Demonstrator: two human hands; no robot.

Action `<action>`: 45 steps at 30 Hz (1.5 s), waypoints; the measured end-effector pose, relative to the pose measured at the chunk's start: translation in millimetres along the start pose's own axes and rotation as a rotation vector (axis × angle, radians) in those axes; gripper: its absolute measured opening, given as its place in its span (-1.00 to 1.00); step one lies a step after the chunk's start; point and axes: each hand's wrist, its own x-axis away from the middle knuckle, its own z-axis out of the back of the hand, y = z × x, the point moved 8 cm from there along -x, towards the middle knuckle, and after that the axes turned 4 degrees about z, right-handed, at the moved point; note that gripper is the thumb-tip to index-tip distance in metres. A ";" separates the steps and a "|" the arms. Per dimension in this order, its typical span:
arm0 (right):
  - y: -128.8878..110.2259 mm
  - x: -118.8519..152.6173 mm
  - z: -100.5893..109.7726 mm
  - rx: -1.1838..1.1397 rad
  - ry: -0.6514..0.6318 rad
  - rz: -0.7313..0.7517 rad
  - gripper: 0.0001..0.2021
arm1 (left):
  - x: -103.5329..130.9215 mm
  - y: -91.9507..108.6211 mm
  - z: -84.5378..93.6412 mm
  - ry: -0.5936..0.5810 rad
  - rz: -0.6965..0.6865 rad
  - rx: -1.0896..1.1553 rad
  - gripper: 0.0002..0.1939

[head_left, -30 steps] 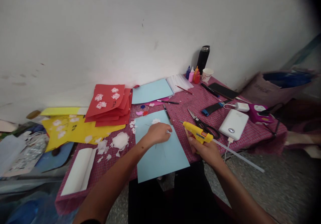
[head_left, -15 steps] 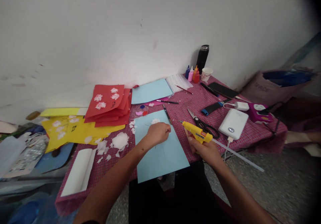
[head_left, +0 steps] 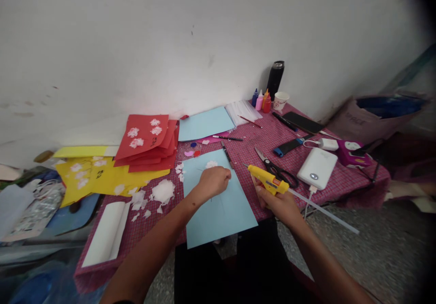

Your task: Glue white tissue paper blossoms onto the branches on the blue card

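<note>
A light blue sheet of paper (head_left: 218,224) lies at the near edge of the table, with thin drawn lines and a white paper flower (head_left: 211,164) near its top. Over the sheet is my left hand (head_left: 214,180), its fingers curled closed; whatever they hold, if anything, is hidden. My right hand (head_left: 277,203) grips a yellow glue gun (head_left: 267,179) at the sheet's right side, nozzle pointing up and left. A long clear glue stick (head_left: 327,212) sticks out of its back. Scissors (head_left: 277,170) lie just behind the glue gun. White paper scraps (head_left: 162,191) are left of the sheet.
Red sheets (head_left: 146,143) and yellow sheets (head_left: 116,179) with white flowers lie at left. A white power bank (head_left: 317,168), a box cutter (head_left: 291,146) and a purple socket block (head_left: 354,154) sit right. Paint bottles (head_left: 267,103), a paper cup (head_left: 280,100) and a black flask (head_left: 275,79) stand at the back.
Hardly anything differs. Both hands stay in place, the left still curled over the blue sheet and the right still around the glue gun.
</note>
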 end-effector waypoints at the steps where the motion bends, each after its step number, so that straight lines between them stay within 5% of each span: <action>1: 0.7 0.0 -0.2 0.004 -0.002 -0.002 -0.69 | 0.6 0.0 0.9 0.000 0.001 0.008 -0.74; 8: 7.7 -0.3 -1.1 -0.037 -0.001 -0.004 -0.72 | 26.0 -20.8 28.2 0.120 0.019 0.239 -0.66; 11: 7.8 -0.3 -1.8 -0.050 -0.011 -0.015 -0.69 | 48.9 -61.0 39.8 0.200 0.107 0.279 -0.65; 16: 0.7 -0.7 -1.0 -0.005 -0.028 0.003 -0.72 | 92.4 -157.3 53.1 0.251 0.401 0.246 -0.67; 19: -3.4 -1.2 -1.4 -0.018 -0.037 0.018 -0.75 | 107.4 -184.3 58.1 0.269 0.440 0.208 -0.69; 26: 2.4 0.0 5.0 0.042 0.066 0.014 -0.71 | 90.9 -168.5 37.3 0.223 0.340 0.064 -0.72; 36: -11.5 0.5 2.8 0.079 0.039 0.005 -0.68 | 49.9 -163.6 20.9 0.135 0.289 -0.158 -0.77; 41: -5.8 -1.2 3.4 0.100 0.035 0.006 -0.65 | 46.3 -160.6 24.1 0.166 0.302 -0.106 -0.76; 45: -1.9 -2.0 -0.4 0.046 -0.005 0.015 -0.69 | 42.0 -126.0 36.6 0.260 0.174 0.145 -0.80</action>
